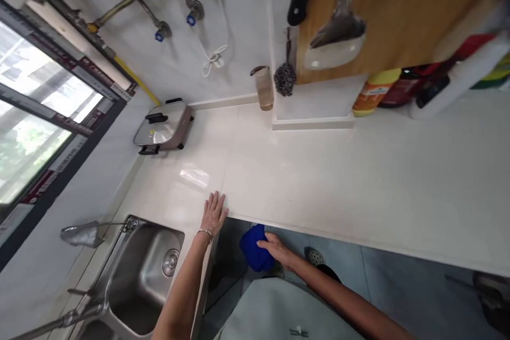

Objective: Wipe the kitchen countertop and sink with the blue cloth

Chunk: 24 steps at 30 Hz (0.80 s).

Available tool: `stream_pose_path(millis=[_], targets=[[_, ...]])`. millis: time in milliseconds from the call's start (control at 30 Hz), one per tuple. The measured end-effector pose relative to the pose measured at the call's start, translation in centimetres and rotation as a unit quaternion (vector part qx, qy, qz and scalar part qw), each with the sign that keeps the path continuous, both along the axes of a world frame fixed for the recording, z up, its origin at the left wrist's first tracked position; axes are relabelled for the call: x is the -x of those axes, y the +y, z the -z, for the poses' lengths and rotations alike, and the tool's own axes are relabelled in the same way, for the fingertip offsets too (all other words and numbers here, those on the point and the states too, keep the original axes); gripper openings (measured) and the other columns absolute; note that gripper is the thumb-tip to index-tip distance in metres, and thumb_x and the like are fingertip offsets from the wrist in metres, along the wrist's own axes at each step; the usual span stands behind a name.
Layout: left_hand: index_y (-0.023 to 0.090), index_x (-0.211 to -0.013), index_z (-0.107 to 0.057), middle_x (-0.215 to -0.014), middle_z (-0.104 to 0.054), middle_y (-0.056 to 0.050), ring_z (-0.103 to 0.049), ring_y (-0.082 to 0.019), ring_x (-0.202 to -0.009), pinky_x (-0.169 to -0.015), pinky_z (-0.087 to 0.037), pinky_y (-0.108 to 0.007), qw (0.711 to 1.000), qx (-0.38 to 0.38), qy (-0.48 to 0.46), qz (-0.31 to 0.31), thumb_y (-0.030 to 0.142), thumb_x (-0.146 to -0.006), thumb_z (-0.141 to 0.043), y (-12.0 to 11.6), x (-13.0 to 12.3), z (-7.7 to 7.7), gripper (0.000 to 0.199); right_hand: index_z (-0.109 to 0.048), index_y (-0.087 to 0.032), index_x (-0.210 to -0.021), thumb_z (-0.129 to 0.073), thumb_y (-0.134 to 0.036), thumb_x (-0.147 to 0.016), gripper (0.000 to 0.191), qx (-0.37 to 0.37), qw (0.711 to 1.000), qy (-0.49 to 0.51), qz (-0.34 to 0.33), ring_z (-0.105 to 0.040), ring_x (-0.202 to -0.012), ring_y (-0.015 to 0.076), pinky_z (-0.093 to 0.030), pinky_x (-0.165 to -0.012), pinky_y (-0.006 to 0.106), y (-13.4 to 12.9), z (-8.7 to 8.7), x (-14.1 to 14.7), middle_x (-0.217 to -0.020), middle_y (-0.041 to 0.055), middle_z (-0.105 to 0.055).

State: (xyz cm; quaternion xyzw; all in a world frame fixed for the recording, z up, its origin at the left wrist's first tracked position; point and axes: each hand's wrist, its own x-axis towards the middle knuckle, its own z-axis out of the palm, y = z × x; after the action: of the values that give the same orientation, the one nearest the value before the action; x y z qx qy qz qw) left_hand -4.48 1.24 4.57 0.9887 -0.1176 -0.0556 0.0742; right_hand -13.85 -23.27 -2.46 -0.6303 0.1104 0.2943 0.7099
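Note:
My left hand (214, 214) lies flat on the white countertop (319, 180), at its front edge by the inner corner, fingers stretched out and holding nothing. A bracelet circles that wrist. Below the counter's front edge, my right hand (275, 248) grips a bunched blue cloth (255, 248) between thumb and fingers. The cloth hangs over the floor, apart from the counter. Part of the right fingers is hidden behind the cloth.
At the left is a steel sink (135, 271) with a faucet (82, 311). An electric pan (163, 125) with a lid sits in the back corner. Against the wall stand a cup (263, 87) and several bottles (376, 91). A scrubber (285, 78) and ladle (338, 32) hang above.

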Motion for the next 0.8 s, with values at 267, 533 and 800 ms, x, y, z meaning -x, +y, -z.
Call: stream_pose_path(millis=[267, 533, 800], targets=[[0.023, -0.151, -0.027, -0.163, -0.018, -0.015, -0.009, -0.039, -0.150, -0.118, -0.021, -0.063, 0.985, -0.064, 0.000, -0.157, 0.051, -0.085, -0.057, 5.7, 17.0, -0.2, 0.078, -0.064, -0.018, -0.086, -0.064, -0.054, -0.066, 0.042, -0.068, 0.990, 0.040, -0.117, -0.062, -0.072, 0.0166, -0.050, -0.069, 0.030, -2.5, -0.8, 0.0, -0.079, 0.0026, -0.070], [0.017, -0.151, -0.028, -0.162, -0.020, -0.017, -0.010, -0.036, -0.151, -0.119, -0.017, -0.061, 0.962, -0.087, 0.032, -0.258, 0.058, -0.087, -0.049, 7.3, 24.8, 0.2, 0.079, -0.060, -0.019, -0.074, -0.064, -0.057, -0.064, 0.039, -0.040, 0.975, 0.110, -0.189, -0.058, -0.063, 0.0154, -0.045, -0.061, 0.029, -2.6, 0.9, 3.1, -0.066, 0.0013, -0.064], [0.021, -0.150, -0.030, -0.162, -0.023, -0.013, -0.013, -0.032, -0.151, -0.121, -0.015, -0.055, 0.961, -0.068, 0.012, -0.269, 0.060, -0.083, -0.053, 6.7, 24.8, 0.5, 0.081, -0.054, -0.022, -0.069, -0.057, -0.049, -0.067, 0.028, 0.045, 0.975, 0.060, -0.208, -0.054, -0.060, 0.0150, -0.041, -0.057, 0.029, 2.1, 2.4, 4.3, -0.061, -0.0017, -0.058]])
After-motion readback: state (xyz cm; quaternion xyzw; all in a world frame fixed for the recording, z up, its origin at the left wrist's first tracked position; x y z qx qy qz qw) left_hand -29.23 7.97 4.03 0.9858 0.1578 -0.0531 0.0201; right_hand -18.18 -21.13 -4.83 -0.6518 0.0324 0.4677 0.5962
